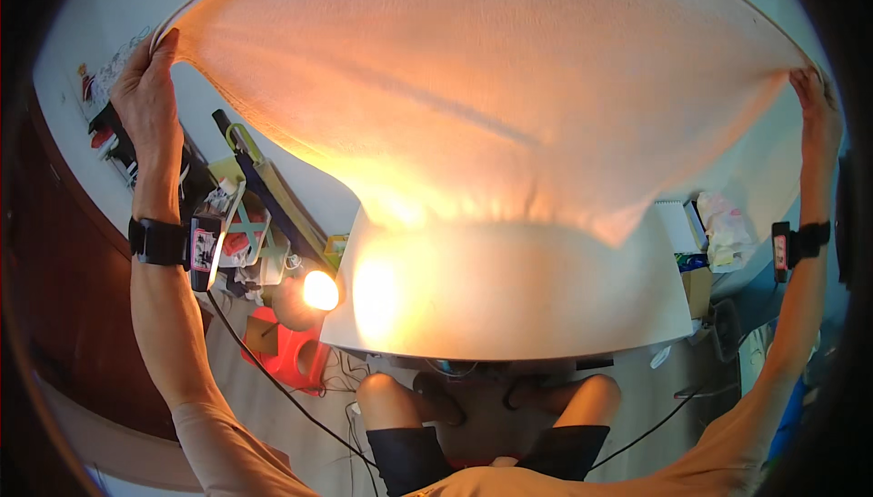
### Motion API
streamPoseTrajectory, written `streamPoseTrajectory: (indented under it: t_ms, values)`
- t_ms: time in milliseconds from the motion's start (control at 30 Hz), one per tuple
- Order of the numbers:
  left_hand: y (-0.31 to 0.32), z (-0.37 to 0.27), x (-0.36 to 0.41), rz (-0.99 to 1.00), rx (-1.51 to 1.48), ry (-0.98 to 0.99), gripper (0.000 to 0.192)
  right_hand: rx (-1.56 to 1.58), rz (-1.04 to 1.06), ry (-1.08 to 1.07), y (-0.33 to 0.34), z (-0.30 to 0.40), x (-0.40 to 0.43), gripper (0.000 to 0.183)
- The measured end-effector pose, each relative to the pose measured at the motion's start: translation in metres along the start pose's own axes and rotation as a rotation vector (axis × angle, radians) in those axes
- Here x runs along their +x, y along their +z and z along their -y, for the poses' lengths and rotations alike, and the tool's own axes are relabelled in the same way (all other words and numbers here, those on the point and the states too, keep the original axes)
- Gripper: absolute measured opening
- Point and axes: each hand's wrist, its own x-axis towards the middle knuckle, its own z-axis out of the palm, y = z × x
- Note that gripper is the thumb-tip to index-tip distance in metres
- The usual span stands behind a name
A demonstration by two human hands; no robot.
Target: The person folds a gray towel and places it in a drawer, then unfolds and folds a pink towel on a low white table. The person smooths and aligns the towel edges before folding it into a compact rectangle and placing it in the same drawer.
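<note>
A large pale towel-like cloth (491, 88) is spread wide in front of me, raised above a white table (532, 292). My left hand (150, 84) pinches its edge at the upper left, thumb over the fabric. At the far right, my right hand (815, 98) grips the opposite edge with curled fingers. Between the hands the cloth sags, and its lower border gathers in small folds at the back of the tabletop. Warm lamplight makes the left part of the fabric glow. The cloth's top edge bows upward and partly leaves the view.
A lit lamp bulb (320, 290) stands at the table's left edge, by a red plastic stool (293, 360). Behind it are a dark umbrella (262, 180) and cluttered goods. A spiral notebook (678, 224) and a plastic bag (724, 231) lie to the right. Cables (293, 395) trail from wrist-worn devices.
</note>
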Motion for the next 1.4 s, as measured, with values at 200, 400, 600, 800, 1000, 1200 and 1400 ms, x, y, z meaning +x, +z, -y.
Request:
streamPoseTrajectory:
  t_ms: [200, 400, 600, 800, 1000, 1200, 1400]
  values:
    - [-0.054, -0.026, -0.059, 0.121, 0.132, -0.317, 0.015, -0.185, 0.162, 0.217, -0.028, 0.06, -0.088, 0.031]
    - [-0.15, 0.012, -0.27, 0.448, -0.035, -0.635, 0.014, -0.073, 0.314, 0.638, -0.041, 0.08, -0.29, 0.021]
    - [-0.197, -0.009, -0.439, 0.928, 0.278, -0.675, 0.017, -0.169, 0.453, 0.951, -0.083, 0.058, -0.468, 0.015]
    - [-0.203, -0.041, -0.442, 1.027, 0.426, -0.476, 0.021, -0.163, 0.522, 1.044, -0.083, 0.077, -0.495, 0.019]
    - [-0.211, -0.061, -0.407, 0.858, 0.292, -0.411, 0.021, -0.228, 0.502, 0.919, -0.082, 0.123, -0.441, 0.013]
    - [-0.216, -0.052, -0.429, 0.88, 0.219, -0.72, 0.02, -0.196, 0.515, 0.958, -0.085, 0.115, -0.467, 0.013]
    - [-0.2, -0.062, -0.441, 1.172, 0.335, -0.55, 0.018, -0.253, 1.115, 1.228, -0.104, 0.077, -0.499, 0.025]
